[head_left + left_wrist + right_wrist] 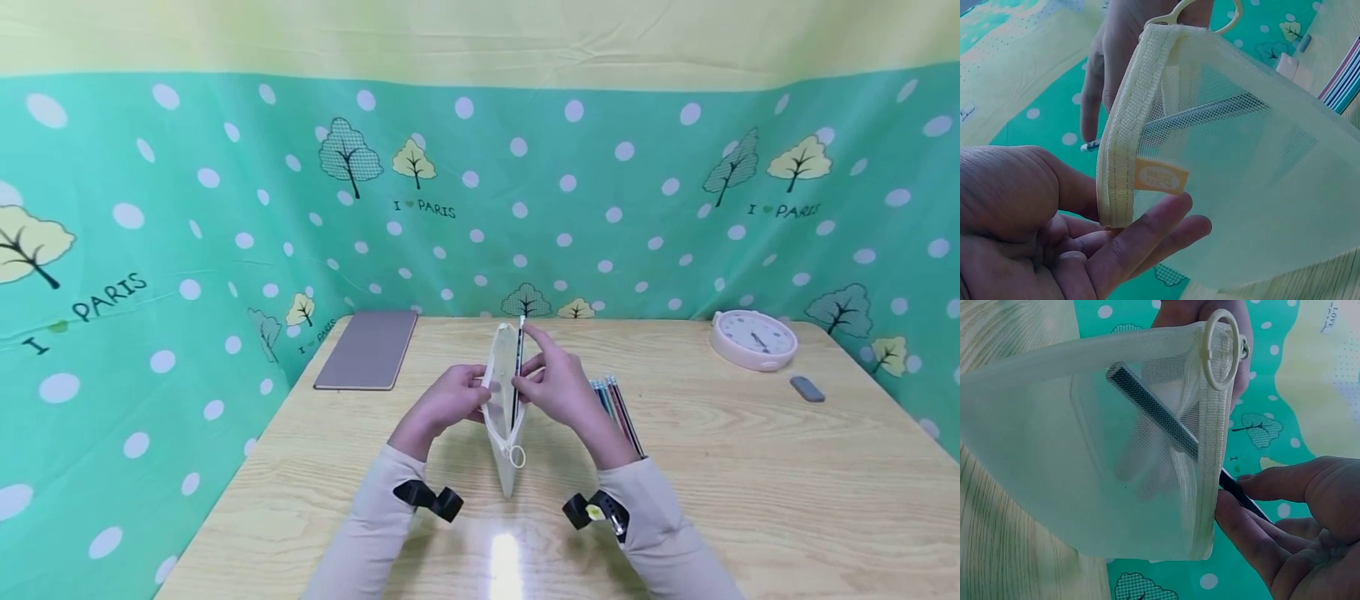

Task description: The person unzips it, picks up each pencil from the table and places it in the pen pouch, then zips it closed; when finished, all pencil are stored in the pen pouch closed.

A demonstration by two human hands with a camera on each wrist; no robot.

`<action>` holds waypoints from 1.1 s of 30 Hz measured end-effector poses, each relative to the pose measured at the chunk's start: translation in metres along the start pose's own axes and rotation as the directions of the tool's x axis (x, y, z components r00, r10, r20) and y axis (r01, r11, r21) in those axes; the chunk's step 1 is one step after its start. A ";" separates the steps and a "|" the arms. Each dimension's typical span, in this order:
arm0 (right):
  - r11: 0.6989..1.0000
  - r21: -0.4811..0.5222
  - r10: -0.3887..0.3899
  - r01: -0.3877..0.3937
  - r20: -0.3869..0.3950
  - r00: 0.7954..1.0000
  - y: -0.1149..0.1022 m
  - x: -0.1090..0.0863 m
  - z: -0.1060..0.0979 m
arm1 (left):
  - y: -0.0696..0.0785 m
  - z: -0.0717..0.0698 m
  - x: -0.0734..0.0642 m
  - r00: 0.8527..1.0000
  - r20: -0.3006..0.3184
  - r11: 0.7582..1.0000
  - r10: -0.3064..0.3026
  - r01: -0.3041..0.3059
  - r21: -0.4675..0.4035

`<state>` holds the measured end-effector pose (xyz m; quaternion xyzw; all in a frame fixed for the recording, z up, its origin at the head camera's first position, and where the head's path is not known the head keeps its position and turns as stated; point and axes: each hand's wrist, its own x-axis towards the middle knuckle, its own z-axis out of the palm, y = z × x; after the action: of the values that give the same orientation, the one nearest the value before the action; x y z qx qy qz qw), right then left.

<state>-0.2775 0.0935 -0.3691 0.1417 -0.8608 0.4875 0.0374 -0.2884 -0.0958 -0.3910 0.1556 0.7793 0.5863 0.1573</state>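
Observation:
A pale cream mesh zipper pouch point(506, 475) stands on edge over the table, its zipper mouth spread apart at the top. My left hand point(452, 393) pinches the left side of the mouth, thumb outside, beside an orange label point(1161, 177). With thumb and fingers my right hand point(558, 382) holds a dark pencil point(519, 358) at the mouth's right side; its index finger reaches up to the pencil's white-tipped end. Through the mesh in the right wrist view, the pencil's lower part point(1154, 412) shows slanted inside the pouch. A ring pull point(517, 456) hangs from the zipper's near end.
Several pencils point(617, 404) lie side by side on the table, partly behind my right forearm. A grey-purple notebook point(366, 350) lies at the back left. At the back right are a pink-rimmed round clock point(753, 340) and a small grey oblong object point(807, 388). A patterned curtain hangs behind.

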 end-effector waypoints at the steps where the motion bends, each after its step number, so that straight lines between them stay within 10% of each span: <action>1: 1.000 -0.015 -0.005 0.005 -0.004 1.000 0.000 -0.001 -0.001 | 0.000 0.001 0.001 1.000 0.005 1.000 -0.001 0.001 -0.007; 22: 0.999 0.012 -0.035 0.035 -0.019 0.999 0.000 -0.006 -0.009 | -0.002 0.001 0.002 1.000 0.012 1.000 0.005 -0.005 0.007; 33: 0.996 -0.034 0.087 -0.088 -0.023 0.996 0.037 -0.010 -0.080 | -0.003 -0.005 0.000 1.000 -0.013 1.000 0.011 -0.011 0.021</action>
<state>-0.2843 0.1811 -0.3603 0.0978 -0.8741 0.4750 0.0279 -0.2908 -0.1010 -0.3923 0.1575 0.7856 0.5800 0.1472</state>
